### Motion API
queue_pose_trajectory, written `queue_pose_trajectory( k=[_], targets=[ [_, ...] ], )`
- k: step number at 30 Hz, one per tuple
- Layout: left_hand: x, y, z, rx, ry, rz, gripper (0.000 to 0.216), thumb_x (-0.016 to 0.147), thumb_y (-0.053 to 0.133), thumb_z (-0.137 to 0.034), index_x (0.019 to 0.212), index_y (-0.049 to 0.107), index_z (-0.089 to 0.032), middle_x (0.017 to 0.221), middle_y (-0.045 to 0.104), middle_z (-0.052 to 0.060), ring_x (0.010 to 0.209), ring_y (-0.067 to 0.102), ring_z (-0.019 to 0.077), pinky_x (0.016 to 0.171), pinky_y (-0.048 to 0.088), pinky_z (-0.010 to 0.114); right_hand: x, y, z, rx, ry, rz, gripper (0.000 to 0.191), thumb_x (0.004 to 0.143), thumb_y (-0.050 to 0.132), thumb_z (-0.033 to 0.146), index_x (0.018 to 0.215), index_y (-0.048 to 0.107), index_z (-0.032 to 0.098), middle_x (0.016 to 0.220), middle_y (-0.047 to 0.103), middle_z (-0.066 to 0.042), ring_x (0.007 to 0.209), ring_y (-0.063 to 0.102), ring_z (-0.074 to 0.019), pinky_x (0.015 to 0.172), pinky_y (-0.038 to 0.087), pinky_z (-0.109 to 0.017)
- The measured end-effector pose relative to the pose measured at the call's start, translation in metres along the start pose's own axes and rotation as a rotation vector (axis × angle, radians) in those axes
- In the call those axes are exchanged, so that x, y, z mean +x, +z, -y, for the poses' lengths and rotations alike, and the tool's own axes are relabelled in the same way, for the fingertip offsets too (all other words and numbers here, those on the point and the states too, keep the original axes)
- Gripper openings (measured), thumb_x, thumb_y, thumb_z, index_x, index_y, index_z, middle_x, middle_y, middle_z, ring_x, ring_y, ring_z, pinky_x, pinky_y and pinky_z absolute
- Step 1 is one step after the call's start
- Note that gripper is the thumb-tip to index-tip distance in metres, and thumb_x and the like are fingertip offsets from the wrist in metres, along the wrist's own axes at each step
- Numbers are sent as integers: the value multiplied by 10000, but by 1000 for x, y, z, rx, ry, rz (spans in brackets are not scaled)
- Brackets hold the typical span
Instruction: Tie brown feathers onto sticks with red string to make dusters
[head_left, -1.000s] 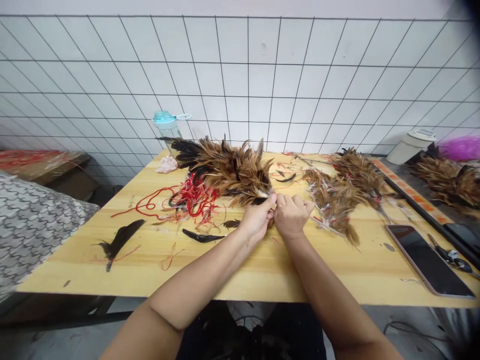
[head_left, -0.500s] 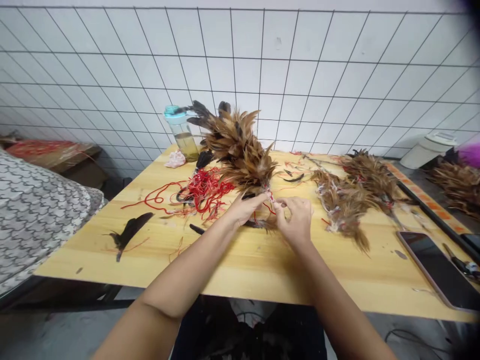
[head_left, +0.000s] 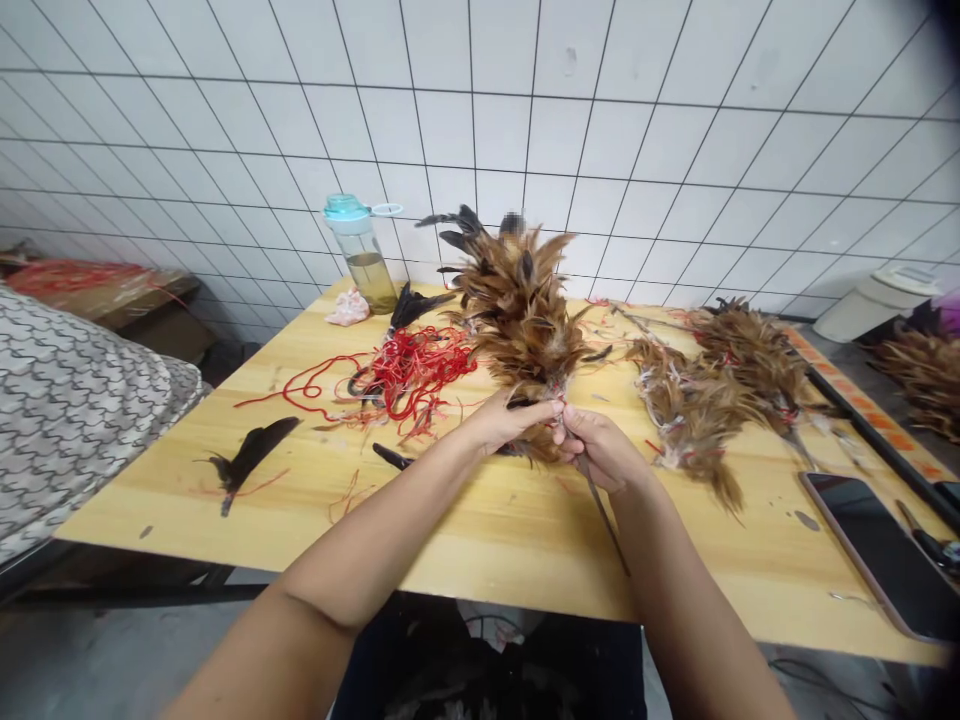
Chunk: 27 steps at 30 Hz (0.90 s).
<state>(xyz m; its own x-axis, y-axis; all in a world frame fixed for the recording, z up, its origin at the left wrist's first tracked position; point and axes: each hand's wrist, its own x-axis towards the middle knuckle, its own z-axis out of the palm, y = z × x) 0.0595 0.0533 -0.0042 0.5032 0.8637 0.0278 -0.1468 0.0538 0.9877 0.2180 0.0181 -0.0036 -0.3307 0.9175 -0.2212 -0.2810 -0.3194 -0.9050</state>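
Observation:
I hold a brown feather duster (head_left: 525, 320) upright over the wooden table (head_left: 495, 520), its plume pointing up and away from me. My left hand (head_left: 502, 425) is closed around the base of the plume. My right hand (head_left: 604, 450) grips the thin dark stick (head_left: 604, 515) just below the feathers; the stick slants down toward me. A tangle of red string (head_left: 409, 375) lies on the table left of the duster.
Two more feather bundles (head_left: 720, 390) lie to the right. A phone (head_left: 881, 550) rests near the right front edge. A water bottle (head_left: 364, 250) stands at the back. Loose black feathers (head_left: 251, 450) lie at left. A white tiled wall rises behind the table.
The duster has been raised from lying on the table to standing nearly upright. Both hands shifted slightly right with it, and the stick now shows below my right hand.

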Motion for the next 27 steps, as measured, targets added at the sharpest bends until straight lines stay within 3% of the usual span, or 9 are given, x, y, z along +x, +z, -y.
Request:
queue_pose_trajectory(
  k=[6,13,18,21,27],
  targets=[
    [5,7,10,151,36,-268,344,687,720,-447,805,681,-127,838,702,65,785,621,171,788,487,316,11,5,-11,140,-64,-39,432,595,817,475,699,524,175,466,333,104,429,193,-37,424,215,-194],
    [-1,6,5,335,71,-226,334,800,583,-439,761,657,-115,749,666,43,714,580,151,698,451,267,11,6,-14,192,-132,-79,414,622,812,442,654,502,170,471,349,94,422,211,-25,406,210,-173],
    [-3,5,1,594,181,-232,181,823,516,-232,885,665,-150,827,675,30,767,582,144,724,431,245,11,3,-12,243,-128,-124,304,713,753,369,694,521,174,474,331,100,400,182,-21,381,222,-157],
    [-5,7,-3,735,238,-296,161,806,489,-155,841,646,-163,707,610,3,671,522,125,659,396,232,13,7,-13,258,-103,-174,266,711,748,343,743,558,160,468,354,103,388,195,-15,370,210,-147],
    [-8,9,-3,794,329,-324,127,802,488,-138,800,611,-166,685,561,-6,649,483,117,647,369,231,13,9,-14,270,-148,-222,377,647,784,307,640,426,188,473,393,96,384,227,-16,363,223,-144]
  ],
)
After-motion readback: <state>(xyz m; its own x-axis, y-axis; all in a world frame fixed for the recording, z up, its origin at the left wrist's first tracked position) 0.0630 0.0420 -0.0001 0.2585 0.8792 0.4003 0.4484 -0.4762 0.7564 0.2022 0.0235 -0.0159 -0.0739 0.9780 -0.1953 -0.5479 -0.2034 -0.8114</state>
